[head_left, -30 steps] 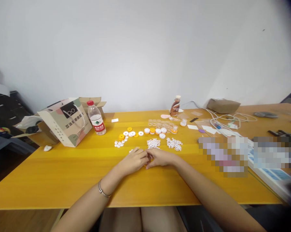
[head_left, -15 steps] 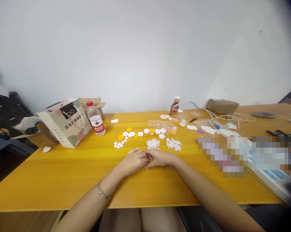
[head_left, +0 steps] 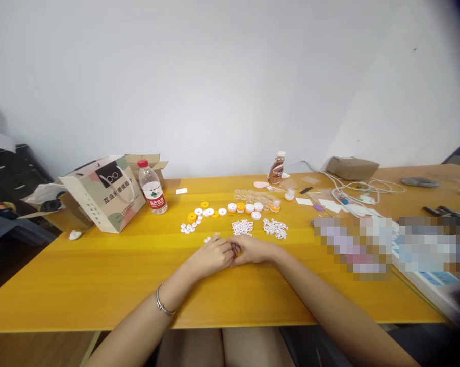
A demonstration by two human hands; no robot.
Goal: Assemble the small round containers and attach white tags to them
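Observation:
My left hand (head_left: pixel 213 255) and my right hand (head_left: pixel 253 250) meet over the table, fingertips curled together. Whatever they pinch between them, if anything, is hidden by the fingers. Just beyond lie a pile of white perforated pieces (head_left: pixel 242 228) and a second white perforated pile (head_left: pixel 275 228). Small white round pieces (head_left: pixel 187 228) are grouped to the left, near a yellow disc (head_left: pixel 192 217). Farther back runs a row of white and yellow round parts (head_left: pixel 240 207), with clear rings (head_left: pixel 253 195) behind it.
To the left stand a water bottle (head_left: pixel 153 189) with a red cap, a paper bag (head_left: pixel 111 193) and an open cardboard box (head_left: pixel 153 160). A brown drink bottle (head_left: pixel 276 169) is at the back. White cables (head_left: pixel 337 188) and cards (head_left: pixel 329 205) spread over the right side of the yellow table (head_left: pixel 100 285).
Both hands stay together in nearly the same place, with only a slight shift of the fingers. The objects on the table have not visibly moved.

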